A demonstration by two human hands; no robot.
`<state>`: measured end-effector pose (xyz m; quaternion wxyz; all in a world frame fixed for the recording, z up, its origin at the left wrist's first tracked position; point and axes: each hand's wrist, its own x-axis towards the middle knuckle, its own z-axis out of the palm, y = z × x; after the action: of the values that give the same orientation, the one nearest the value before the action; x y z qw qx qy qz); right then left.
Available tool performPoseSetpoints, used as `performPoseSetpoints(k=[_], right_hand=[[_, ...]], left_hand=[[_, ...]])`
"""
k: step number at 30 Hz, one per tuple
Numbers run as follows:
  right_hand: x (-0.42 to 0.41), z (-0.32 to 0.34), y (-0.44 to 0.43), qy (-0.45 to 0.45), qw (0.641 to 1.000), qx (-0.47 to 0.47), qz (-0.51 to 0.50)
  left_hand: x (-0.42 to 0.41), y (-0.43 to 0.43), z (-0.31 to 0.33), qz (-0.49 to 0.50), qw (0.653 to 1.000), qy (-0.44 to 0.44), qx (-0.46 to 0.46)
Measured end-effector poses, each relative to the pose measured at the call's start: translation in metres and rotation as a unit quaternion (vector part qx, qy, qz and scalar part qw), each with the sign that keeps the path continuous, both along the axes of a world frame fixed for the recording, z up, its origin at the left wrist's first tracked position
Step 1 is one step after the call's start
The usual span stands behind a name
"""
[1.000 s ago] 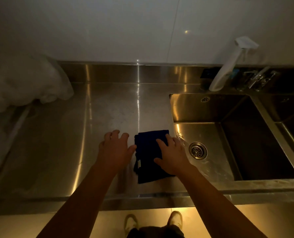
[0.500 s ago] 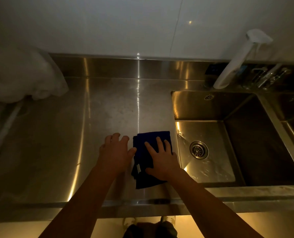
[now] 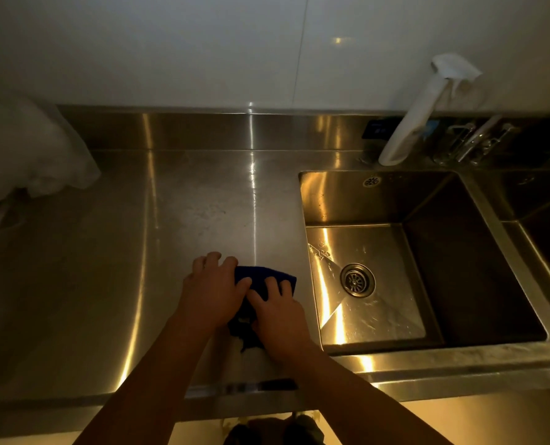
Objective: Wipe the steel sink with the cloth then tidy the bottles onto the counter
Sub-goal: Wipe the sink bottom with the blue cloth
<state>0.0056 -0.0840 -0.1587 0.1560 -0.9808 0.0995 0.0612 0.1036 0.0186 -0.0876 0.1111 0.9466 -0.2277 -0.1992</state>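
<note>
Pressing both palms on blue cloth (image 3: 268, 277), left hand (image 3: 214, 289) and right hand (image 3: 278, 314) flat, fingers spread: I judge bunching it for grip. Cloth on steel counter (image 3: 106, 252), just left of sink (image 3: 382, 200) (basin unobstructed). White spray bottle (image 3: 418, 123) leans behind basin; white plastic bag (image 3: 26, 149) far left.

— Where are the hands?
— Both forearms reach forward, bare. The left hand (image 3: 214, 289) lies palm down, fingers (image 3: 217, 259) curled.
— And the right?
— The right hand (image 3: 280, 311) sits just beside it, palm down, thumbs nearly touching.
</note>
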Motion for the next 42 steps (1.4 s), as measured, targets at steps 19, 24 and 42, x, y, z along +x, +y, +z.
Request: performPoseSetpoints(k=[19,24,42], right_hand=[[-0.071,0.039,-0.157,-0.128,0.990,0.044,-0.035],[-0.090,0.031,-0.208,-0.110,0.990,0.025,-0.080],[-0.104,-0.051,-0.379,0.071,0.993,0.010,-0.090]], left_hand=[[-0.051,-0.129,0.008,-0.009,0.995,-0.063,-0.080],[-0.062,-0.164,0.004,-0.026,0.994,-0.049,-0.099],[-0.067,-0.294,-0.043,-0.004,0.993,0.006,-0.119]])
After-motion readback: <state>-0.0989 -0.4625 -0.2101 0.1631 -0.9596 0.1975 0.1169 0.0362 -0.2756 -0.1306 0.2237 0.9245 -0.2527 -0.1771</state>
